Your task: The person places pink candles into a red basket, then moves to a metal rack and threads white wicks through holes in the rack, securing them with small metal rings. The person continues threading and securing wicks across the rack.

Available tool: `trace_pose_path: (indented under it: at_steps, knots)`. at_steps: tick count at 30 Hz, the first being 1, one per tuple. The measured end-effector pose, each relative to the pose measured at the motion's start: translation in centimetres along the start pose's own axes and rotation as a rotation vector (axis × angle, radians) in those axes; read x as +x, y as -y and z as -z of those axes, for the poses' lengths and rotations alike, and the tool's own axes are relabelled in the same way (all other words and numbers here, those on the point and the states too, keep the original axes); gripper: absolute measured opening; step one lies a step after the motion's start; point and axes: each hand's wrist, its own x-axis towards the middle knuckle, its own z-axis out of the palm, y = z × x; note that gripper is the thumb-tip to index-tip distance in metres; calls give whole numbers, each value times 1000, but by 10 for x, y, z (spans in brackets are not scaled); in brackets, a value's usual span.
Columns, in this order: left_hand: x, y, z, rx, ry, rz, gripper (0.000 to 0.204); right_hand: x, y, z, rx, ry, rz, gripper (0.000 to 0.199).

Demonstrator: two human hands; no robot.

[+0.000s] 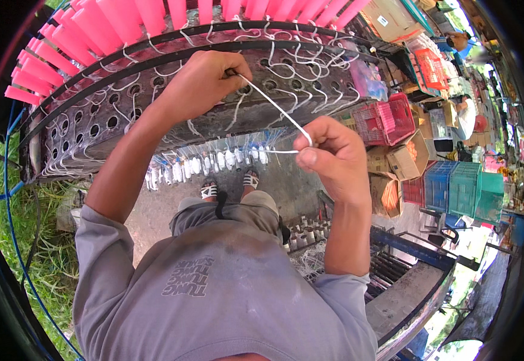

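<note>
A white wick string (279, 111) runs taut between my two hands, slanting down to the right across the edge of a dark metal rack with round holes (113, 121). My left hand (205, 84) is closed over the rack's holes, its curled fingers gripping the string's upper end; the fingertips are partly hidden. Lower and to the right, my right hand (333, 155) pinches the string between thumb and fingers, and a short tail sticks out leftward. Many loose white strings (301, 65) lie over the rack and come out of its holes. Pink candles (96, 27) stand in rows along its far side.
White wrapped bundles (205, 163) hang under the rack above my feet. A red plastic basket (387, 119), cardboard boxes (401, 161) and blue and green crates (454, 183) stand at the right. Behind them are people. A metal frame (403, 295) is at the lower right; grass (48, 240) at the left.
</note>
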Motion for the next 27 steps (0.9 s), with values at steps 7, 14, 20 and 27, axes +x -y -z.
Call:
trace_pose_path:
  at_steps: [7, 14, 20, 27]
  knots:
    - [12, 20, -10, 269, -87, 41, 16, -51, 9, 41, 145, -8, 272, 21]
    - [-42, -77, -65, -271, -168, 26, 20, -46, 20, 82, -408, -6, 584, 16]
    - [-89, -110, -155, -1117, -208, 304, 27, -40, -9, 61, -881, 270, 871, 21]
    - [-142, -129, -131, -20, -260, 340, 10, -26, -45, 24, -407, 408, 665, 16]
